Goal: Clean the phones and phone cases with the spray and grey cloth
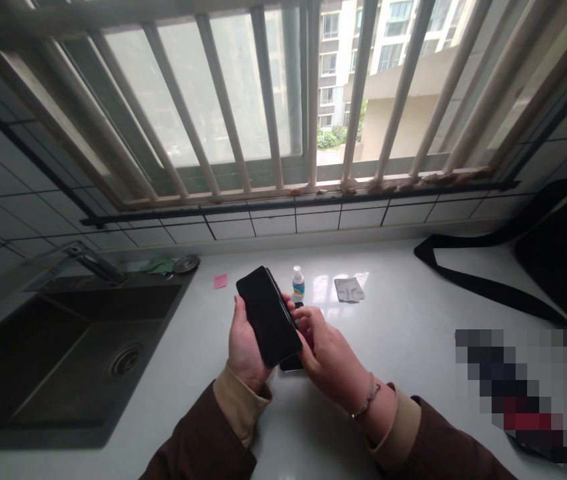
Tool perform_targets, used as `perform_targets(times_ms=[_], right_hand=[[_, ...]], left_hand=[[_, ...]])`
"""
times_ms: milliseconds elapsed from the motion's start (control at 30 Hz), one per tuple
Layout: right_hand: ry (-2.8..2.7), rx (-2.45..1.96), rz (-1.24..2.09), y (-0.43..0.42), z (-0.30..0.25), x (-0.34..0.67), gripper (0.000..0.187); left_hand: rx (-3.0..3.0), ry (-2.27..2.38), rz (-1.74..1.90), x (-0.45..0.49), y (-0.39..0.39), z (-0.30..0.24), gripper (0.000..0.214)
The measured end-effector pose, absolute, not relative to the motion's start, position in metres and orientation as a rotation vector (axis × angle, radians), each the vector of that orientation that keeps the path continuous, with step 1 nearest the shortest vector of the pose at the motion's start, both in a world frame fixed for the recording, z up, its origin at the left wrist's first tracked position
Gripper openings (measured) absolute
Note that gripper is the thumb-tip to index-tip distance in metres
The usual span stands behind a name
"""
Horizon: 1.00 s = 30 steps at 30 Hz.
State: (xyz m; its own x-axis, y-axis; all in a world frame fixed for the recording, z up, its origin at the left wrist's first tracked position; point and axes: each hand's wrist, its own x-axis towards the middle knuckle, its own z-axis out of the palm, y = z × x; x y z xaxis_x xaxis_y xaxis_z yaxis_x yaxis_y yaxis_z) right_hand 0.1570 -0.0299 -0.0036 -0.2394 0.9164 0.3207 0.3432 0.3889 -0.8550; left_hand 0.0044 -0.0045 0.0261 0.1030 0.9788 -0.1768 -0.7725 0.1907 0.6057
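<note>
A black smartphone (269,317) with a dark screen is held above the counter, tilted toward me. My left hand (245,343) is closed around its left side, with fingertips showing past the far edge. At the lower right edge, my right hand (331,350) pinches the phone with thumb and curled fingers; part of those fingers is hidden. Under the phone and the right hand lies a flat dark object (292,364) on the counter, mostly covered. Just beyond the hands stands a small white spray bottle (298,283) with a blue and yellow label.
On the white counter (388,267) lie a pink slip (220,281) and a grey sachet (349,290). A dark sink (108,427) with a faucet (96,263) is at left. A black strap (483,283) and bag lie right, near a blurred-out patch. A barred window is behind.
</note>
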Motion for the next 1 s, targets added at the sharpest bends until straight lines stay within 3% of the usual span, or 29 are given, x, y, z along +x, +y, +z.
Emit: perform_targets(times_ms=[267, 500, 667, 1000], right_hand=[[-1.724, -0.881, 0.805, -0.028, 0.004, 0.158, 0.031], [-1.613, -1.016, 1.023, -0.029, 0.004, 0.162, 0.028], [-1.567, -1.137, 0.995, -0.026, 0.0, 0.158, 0.042], [-1.468, -1.147, 0.941, -0.025, 0.004, 0.166, 0.044]], left_hand=[[0.397, 0.731, 1.378, 0.005, -0.003, 0.025, 0.07], [0.483, 0.839, 1.241, 0.01, -0.008, 0.02, 0.077], [0.441, 0.788, 1.148, 0.013, -0.011, 0.015, 0.07], [0.445, 0.736, 1.17, 0.013, -0.009, 0.021, 0.073]])
